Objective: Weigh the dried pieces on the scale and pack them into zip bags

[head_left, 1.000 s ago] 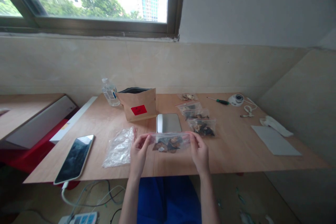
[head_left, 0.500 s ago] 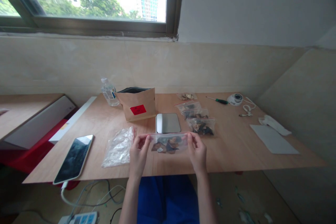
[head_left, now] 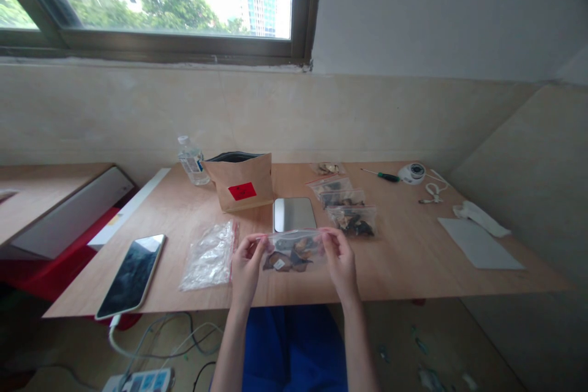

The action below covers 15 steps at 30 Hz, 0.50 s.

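Seen from the head camera, the fingers of the left hand and the fingers of the right hand are pinched together on the two top corners of a clear zip bag, thumbs and fingertips closed on the plastic at the sealed edge. Both forearms rise from the bottom of the view, with the wrists bent and the hands angled inward toward each other. The bag lies between the hands, its long axis running left to right and nearly level, with the seal edge facing away from the person. Dried dark-brown pieces sit along its lower part. Whether it touches the wooden surface below cannot be told. Just beyond the fingers lies a flat metal scale, and three filled zip bags lie in a row past the right fingers. A crumpled clear plastic bag lies just left of the left hand, and a smartphone lies farther left.
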{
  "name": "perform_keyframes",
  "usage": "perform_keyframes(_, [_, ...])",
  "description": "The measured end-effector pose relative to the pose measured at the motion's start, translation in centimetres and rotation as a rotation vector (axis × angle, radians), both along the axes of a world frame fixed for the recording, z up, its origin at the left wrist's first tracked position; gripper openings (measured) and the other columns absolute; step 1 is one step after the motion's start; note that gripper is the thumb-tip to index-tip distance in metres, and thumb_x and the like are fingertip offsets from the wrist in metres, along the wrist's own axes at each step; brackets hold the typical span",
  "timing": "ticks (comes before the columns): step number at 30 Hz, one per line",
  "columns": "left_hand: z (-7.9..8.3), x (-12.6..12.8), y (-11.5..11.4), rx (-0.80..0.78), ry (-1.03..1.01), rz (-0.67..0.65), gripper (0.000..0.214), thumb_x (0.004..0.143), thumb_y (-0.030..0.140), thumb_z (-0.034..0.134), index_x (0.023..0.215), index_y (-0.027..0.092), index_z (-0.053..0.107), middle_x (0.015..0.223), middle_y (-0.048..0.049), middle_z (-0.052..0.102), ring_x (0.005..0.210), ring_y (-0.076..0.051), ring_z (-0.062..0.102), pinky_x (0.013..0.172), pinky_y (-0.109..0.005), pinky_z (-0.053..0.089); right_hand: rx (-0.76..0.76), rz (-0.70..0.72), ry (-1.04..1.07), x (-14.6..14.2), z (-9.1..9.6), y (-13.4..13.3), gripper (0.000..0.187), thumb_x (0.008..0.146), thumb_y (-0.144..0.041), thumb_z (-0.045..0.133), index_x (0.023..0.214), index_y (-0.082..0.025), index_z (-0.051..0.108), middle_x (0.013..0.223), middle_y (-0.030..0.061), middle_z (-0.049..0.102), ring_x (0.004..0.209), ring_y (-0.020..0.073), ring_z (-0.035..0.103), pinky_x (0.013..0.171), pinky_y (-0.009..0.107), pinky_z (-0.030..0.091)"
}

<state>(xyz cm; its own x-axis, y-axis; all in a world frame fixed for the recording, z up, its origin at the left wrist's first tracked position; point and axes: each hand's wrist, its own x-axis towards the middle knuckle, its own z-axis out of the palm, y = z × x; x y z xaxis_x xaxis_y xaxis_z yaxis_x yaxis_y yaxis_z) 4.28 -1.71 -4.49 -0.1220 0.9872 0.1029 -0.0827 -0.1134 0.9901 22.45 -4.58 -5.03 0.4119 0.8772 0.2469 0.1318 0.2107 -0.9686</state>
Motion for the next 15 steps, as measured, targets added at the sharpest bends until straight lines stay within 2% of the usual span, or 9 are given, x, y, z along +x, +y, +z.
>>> perform_keyframes(5, [0.09, -0.10, -0.01, -0.038, -0.067, -0.017, 0.029, 0.074, 0.043, 0.067, 0.081, 0.015, 0.063, 0.077, -0.0053, 0.069, 0.077, -0.019, 0.067, 0.074, -0.030, 0.055, -0.017, 0.004, -0.001, -0.05, 0.00, 0.03, 0.030, 0.084, -0.046, 0.055, 0.087, -0.017, 0.063, 0.078, 0.0062, 0.070, 0.069, 0.0179, 0.065, 0.062, 0.028, 0.053])
perform_keyframes(15, [0.20, 0.16, -0.06, -0.011, 0.024, -0.002, 0.034, 0.072, 0.050, 0.066, 0.082, 0.017, 0.061, 0.074, -0.0041, 0.069, 0.073, -0.019, 0.068, 0.069, -0.030, 0.055, 0.034, -0.061, -0.147, 0.24, -0.62, 0.05, 0.027, 0.087, -0.043, 0.052, 0.089, -0.017, 0.061, 0.080, 0.0070, 0.070, 0.075, 0.0183, 0.065, 0.069, 0.029, 0.053])
